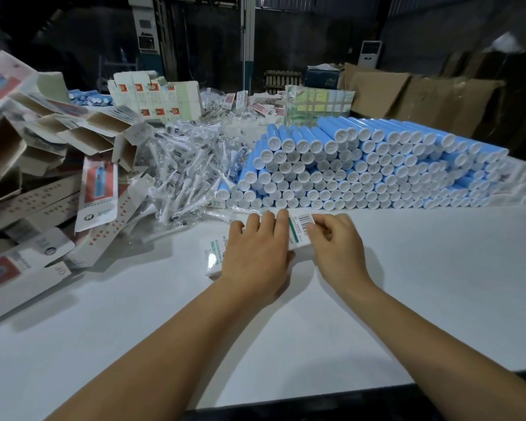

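Note:
A small white carton (299,230) with green print and a barcode lies on the white table (407,284), just in front of the tube stack. My left hand (257,253) lies flat over the carton's left part, fingers straight and pressing down. My right hand (336,243) has its fingers curled at the carton's right end, by the barcode, pinching it. The carton's middle is hidden under my left hand.
A large stack of blue tubes with white caps (371,165) fills the right back. Bagged brush heads (186,174) are heaped at centre left. Open and flat cartons (52,165) pile up on the left. Cardboard boxes (422,95) stand behind.

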Available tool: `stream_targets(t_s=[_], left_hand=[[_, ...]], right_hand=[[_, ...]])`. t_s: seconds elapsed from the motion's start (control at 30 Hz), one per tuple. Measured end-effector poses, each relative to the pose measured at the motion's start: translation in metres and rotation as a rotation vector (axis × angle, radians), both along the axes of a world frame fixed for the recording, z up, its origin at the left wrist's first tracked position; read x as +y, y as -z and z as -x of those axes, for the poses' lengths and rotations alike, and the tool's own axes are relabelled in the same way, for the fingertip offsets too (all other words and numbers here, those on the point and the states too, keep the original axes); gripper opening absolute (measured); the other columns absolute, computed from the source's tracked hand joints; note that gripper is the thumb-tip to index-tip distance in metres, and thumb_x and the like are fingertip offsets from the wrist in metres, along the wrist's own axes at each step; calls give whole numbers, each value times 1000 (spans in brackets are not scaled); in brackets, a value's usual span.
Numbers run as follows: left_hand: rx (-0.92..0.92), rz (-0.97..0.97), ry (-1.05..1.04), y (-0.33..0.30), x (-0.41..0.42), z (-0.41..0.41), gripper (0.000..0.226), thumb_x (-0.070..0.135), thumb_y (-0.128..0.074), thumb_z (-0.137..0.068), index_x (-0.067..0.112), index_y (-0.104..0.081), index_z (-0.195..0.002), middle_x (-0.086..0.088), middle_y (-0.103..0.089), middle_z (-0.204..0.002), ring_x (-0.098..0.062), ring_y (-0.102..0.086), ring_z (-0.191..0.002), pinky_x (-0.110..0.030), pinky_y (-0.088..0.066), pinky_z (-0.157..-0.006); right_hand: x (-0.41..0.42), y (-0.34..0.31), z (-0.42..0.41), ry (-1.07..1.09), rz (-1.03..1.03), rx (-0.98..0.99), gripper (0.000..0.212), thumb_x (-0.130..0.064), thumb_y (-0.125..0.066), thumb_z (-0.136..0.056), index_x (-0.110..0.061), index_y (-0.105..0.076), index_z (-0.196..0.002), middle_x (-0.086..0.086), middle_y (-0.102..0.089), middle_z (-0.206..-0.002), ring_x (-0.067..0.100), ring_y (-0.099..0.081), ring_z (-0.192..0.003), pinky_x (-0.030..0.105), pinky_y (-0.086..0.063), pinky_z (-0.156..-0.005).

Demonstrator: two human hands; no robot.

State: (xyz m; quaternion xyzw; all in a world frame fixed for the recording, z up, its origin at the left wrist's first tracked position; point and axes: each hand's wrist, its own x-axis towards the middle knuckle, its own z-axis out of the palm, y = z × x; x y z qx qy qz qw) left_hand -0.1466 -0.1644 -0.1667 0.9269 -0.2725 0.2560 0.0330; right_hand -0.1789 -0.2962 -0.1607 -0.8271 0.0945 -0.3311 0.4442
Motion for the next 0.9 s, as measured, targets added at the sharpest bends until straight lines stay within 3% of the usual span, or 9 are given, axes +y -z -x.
stream_targets(t_s=[0.07, 0.13, 0.2, 0.27, 0.4, 0.57, 0.63, 0.8, 0.9], left_hand=[[11, 43, -14, -2, 1, -3, 72, 49, -45, -91, 12, -17, -147, -5, -43, -129, -27, -41, -113, -40, -30, -89], [28, 94, -30, -3, 2, -6, 73, 49, -48, -90, 13, -18, -147, -4, -43, -128, -27, -40, -112, -40, -30, -90], [40, 110, -26, -4, 1, -5, 75, 50, -49, -89, 14, -20, -147, -4, -44, -128, -27, -40, -112, -40, -30, -89], [26, 105, -11, -3, -1, -2, 77, 54, -50, -86, 14, -22, -146, -3, -45, -126, -26, -42, -110, -40, -31, -89], [0, 84, 11, -2, -4, 1, 75, 49, -47, -87, 11, -21, -146, -5, -45, -127, -27, -42, -109, -40, -32, -87], [-38, 41, 23, -3, -6, 8, 70, 48, -37, -91, 6, -27, -145, -9, -49, -127, -30, -47, -105, -42, -34, -83], [-59, 41, 19, -5, -5, 10, 68, 47, -30, -91, 3, -34, -142, -11, -53, -122, -31, -50, -99, -41, -37, -80], [-86, 24, 16, -5, -3, 12, 66, 43, -49, -88, 0, -43, -138, -13, -58, -115, -32, -54, -93, -41, -42, -76], [-73, 31, 19, -6, -1, 9, 70, 41, -60, -84, 1, -42, -138, -13, -57, -116, -32, -53, -93, -42, -42, -78]], right_hand=[[-7, -4, -2, 128, -125, -96, 36, -20, -65, -88, -17, -56, -123, -3, -43, -112, 16, -49, -104, 31, -42, -93], [-13, -9, -5, 142, -617, -78, 50, -24, -66, -88, -18, -46, -133, 3, -49, -126, 18, -53, -105, 34, -46, -91], [-14, -12, -9, -165, -1262, 40, 49, -28, -65, -87, -9, -51, -130, 16, -60, -126, 26, -61, -100, 38, -51, -84], [-10, -12, -9, -410, -1469, 137, 49, -31, -66, -78, -4, -59, -118, 19, -66, -116, 30, -65, -100, 41, -53, -85], [-3, -4, -13, -471, -1226, -48, 27, -9, -62, -83, -4, -60, -109, 12, -72, -92, 22, -70, -85, 32, -58, -70], [1, 4, -2, -65, -66, -36, 30, -10, -47, -97, -8, -58, -125, 1, -67, -101, 15, -66, -91, 19, -50, -76], [5, 5, -1, -49, 101, -44, 36, -13, -42, -99, -5, -51, -133, 11, -64, -118, 25, -62, -107, 33, -49, -92], [7, 0, 7, -102, 57, -12, 54, -35, -42, -95, -8, -43, -141, 10, -58, -130, 23, -56, -118, 38, -44, -99], [4, -4, 6, -267, -515, -5, 36, -35, -48, -96, -12, -63, -120, 1, -72, -100, 20, -66, -96, 29, -54, -79]])
